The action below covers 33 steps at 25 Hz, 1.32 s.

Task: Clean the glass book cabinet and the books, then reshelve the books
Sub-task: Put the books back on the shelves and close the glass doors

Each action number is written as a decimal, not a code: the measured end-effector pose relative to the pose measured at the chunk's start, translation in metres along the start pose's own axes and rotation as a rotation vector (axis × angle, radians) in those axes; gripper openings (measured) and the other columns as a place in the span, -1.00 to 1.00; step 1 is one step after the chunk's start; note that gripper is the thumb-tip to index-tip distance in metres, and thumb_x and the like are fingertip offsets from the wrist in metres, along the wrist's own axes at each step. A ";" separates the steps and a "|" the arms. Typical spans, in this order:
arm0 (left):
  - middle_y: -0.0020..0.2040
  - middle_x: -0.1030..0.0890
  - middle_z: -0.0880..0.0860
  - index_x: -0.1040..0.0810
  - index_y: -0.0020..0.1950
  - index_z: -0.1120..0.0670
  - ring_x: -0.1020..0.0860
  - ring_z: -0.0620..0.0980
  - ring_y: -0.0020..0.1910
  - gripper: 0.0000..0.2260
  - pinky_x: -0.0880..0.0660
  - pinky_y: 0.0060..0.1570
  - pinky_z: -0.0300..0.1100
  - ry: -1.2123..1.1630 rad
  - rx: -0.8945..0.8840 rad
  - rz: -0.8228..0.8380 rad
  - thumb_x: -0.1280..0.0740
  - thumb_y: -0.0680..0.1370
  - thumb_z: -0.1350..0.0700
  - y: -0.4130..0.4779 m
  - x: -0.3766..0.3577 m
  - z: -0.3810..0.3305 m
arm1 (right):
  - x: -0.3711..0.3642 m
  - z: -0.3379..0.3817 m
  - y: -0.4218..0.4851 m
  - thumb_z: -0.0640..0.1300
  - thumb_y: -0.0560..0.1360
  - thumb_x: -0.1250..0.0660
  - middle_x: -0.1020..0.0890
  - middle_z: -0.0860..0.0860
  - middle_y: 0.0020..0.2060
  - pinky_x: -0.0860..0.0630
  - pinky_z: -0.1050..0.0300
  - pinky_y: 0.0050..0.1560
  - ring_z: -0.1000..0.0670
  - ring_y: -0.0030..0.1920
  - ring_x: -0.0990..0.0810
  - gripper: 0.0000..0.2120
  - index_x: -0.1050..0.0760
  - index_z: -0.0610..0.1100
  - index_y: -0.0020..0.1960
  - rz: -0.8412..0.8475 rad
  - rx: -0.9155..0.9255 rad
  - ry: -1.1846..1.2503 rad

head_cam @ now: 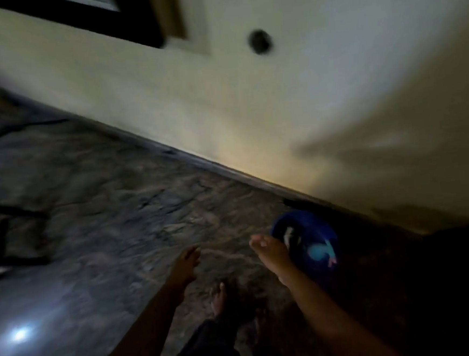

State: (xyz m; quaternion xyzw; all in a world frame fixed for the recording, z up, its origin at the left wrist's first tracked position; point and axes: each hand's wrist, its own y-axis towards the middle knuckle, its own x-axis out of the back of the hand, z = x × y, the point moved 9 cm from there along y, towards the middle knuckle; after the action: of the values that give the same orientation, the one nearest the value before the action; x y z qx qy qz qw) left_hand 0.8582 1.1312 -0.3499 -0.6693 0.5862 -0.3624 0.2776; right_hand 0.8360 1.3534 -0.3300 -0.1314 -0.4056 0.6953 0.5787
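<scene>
The view is dark and blurred by motion. No cabinet glass or books can be made out. My left hand (185, 261) reaches forward over the stone floor with relaxed fingers and holds nothing. My right hand (270, 252) stretches out with fairly straight fingers beside a round blue container (314, 244) that has pale markings. The container stands on the floor close to the wall. The hand overlaps its left edge, and I cannot tell whether they touch.
A cream wall (278, 104) runs diagonally from upper left to lower right, with a dark round spot (259, 41) on it. A dark frame (80, 18) hangs at top left. Black bars of some furniture (6, 218) stand at the left. My bare foot (218, 294) is below the hands.
</scene>
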 end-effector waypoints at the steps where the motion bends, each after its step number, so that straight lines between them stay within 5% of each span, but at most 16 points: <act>1: 0.20 -0.49 0.10 -0.38 0.36 0.14 -0.42 -0.01 0.09 -0.70 -0.33 -0.10 -0.16 -0.079 -0.003 -0.068 -0.14 0.64 0.13 -0.012 0.044 0.005 | -0.026 0.028 -0.007 -0.07 0.58 -0.20 -0.51 -0.10 0.25 -0.39 0.16 0.15 -0.09 0.25 -0.48 -0.64 -0.41 -0.20 0.33 0.052 0.030 -0.061; 3: 0.21 -0.47 0.09 -0.35 0.38 0.14 -0.42 0.01 0.09 -0.69 -0.34 0.02 -0.11 -0.262 -0.021 -0.180 -0.12 0.64 0.14 -0.033 0.124 0.020 | -0.083 0.078 -0.014 -0.04 0.58 -0.20 -0.55 -0.14 0.17 -0.38 0.18 0.05 -0.13 0.20 -0.50 -0.65 -0.44 -0.22 0.27 0.112 0.102 -0.213; 6: 0.22 -0.46 0.13 -0.30 0.42 0.17 -0.44 0.02 0.03 -0.66 -0.36 -0.10 -0.14 -0.576 -0.086 -0.350 -0.08 0.64 0.19 -0.055 0.242 0.052 | -0.196 0.151 -0.018 -0.11 0.55 -0.27 -0.60 -0.07 -0.11 -0.33 0.31 -0.16 -0.04 -0.06 -0.56 -0.84 -0.54 -0.19 -0.01 0.244 0.238 -0.258; 11: 0.01 -0.52 0.05 -0.39 0.27 0.09 -0.46 -0.03 -0.14 -0.74 -0.35 -0.19 -0.20 -0.954 -0.083 -0.546 -0.02 0.65 0.15 -0.072 0.422 0.109 | -0.400 0.265 -0.028 -0.11 0.57 -0.24 -0.56 0.05 -0.20 -0.40 0.26 -0.28 0.14 -0.26 -0.49 -0.83 -0.49 -0.13 0.12 0.444 0.264 -0.240; 17: -0.18 -0.50 0.02 -0.46 -0.10 0.04 -0.55 -0.15 -0.43 -0.83 -0.42 -0.45 -0.31 -1.086 -0.061 -0.647 -0.12 0.63 0.12 -0.057 0.603 0.110 | -0.587 0.376 -0.027 -0.20 0.57 -0.24 -0.55 0.02 -0.27 -0.38 0.25 -0.32 0.11 -0.30 -0.49 -0.83 -0.50 -0.18 0.13 0.529 0.250 -0.201; 23: -0.14 -0.45 0.06 -0.41 -0.05 0.07 -0.42 -0.01 -0.17 -0.88 -0.30 -0.25 -0.21 -1.098 0.057 -0.694 -0.16 0.62 0.06 0.053 0.764 0.075 | -0.763 0.473 0.069 -0.18 0.58 -0.21 -0.53 0.00 -0.28 -0.40 0.37 -0.50 0.14 -0.39 -0.49 -0.73 -0.45 -0.26 0.24 0.602 0.138 -0.200; 25: -0.01 -0.46 0.12 -0.39 0.07 0.10 -0.40 0.05 -0.01 -0.87 -0.32 -0.08 -0.14 -1.120 0.108 -0.760 -0.17 0.63 0.06 0.117 0.825 0.075 | -0.838 0.503 0.130 -0.16 0.58 -0.21 -0.56 -0.05 -0.20 -0.48 0.30 -0.34 0.09 -0.28 -0.50 -0.69 -0.42 -0.27 0.27 0.590 0.065 -0.184; 27: 0.14 -0.46 0.20 -0.39 0.18 0.15 -0.38 0.07 0.04 -0.78 -0.32 -0.04 -0.10 -1.160 0.208 -0.798 -0.17 0.62 0.04 0.178 0.865 0.087 | -0.904 0.511 0.189 -0.13 0.59 -0.21 -0.55 -0.17 0.10 -0.50 0.11 0.03 -0.03 0.01 -0.52 -0.64 -0.37 -0.27 0.33 0.562 -0.037 -0.199; 29: 0.27 -0.44 0.28 -0.38 0.31 0.23 -0.44 0.15 0.11 -0.65 -0.42 -0.04 -0.06 -1.211 0.263 -0.833 -0.19 0.62 0.04 0.221 0.888 0.101 | -0.947 0.503 0.230 -0.06 0.57 -0.24 -0.39 -0.17 0.34 -0.43 0.00 0.19 -0.13 0.29 -0.41 -0.51 -0.25 -0.22 0.43 0.523 -0.115 -0.247; 31: 0.22 -0.49 0.23 -0.39 0.31 0.25 -0.47 0.20 0.15 -0.64 -0.43 -0.02 -0.03 -1.301 0.289 -0.828 -0.21 0.61 0.06 0.260 0.905 0.115 | -0.977 0.483 0.269 0.00 0.54 -0.27 -0.32 -0.14 0.39 -0.42 -0.05 0.26 -0.18 0.34 -0.36 -0.42 -0.17 -0.19 0.47 0.455 -0.166 -0.331; 33: 0.07 -0.57 0.17 -0.47 0.22 0.25 -0.53 0.11 -0.04 -0.71 -0.43 -0.18 -0.12 -1.370 0.285 -0.811 -0.25 0.59 0.10 0.282 0.914 0.126 | -0.988 0.471 0.295 0.05 0.54 -0.27 -0.43 -0.18 0.31 -0.44 -0.12 0.25 -0.21 0.27 -0.44 -0.47 -0.31 -0.24 0.38 0.391 -0.088 -0.515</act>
State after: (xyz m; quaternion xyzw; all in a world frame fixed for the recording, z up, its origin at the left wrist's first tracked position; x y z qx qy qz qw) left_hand 0.8416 0.1788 -0.5026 -0.8615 -0.0543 -0.0154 0.5046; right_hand 0.6155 0.2589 -0.5247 -0.0515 -0.5352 0.7855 0.3063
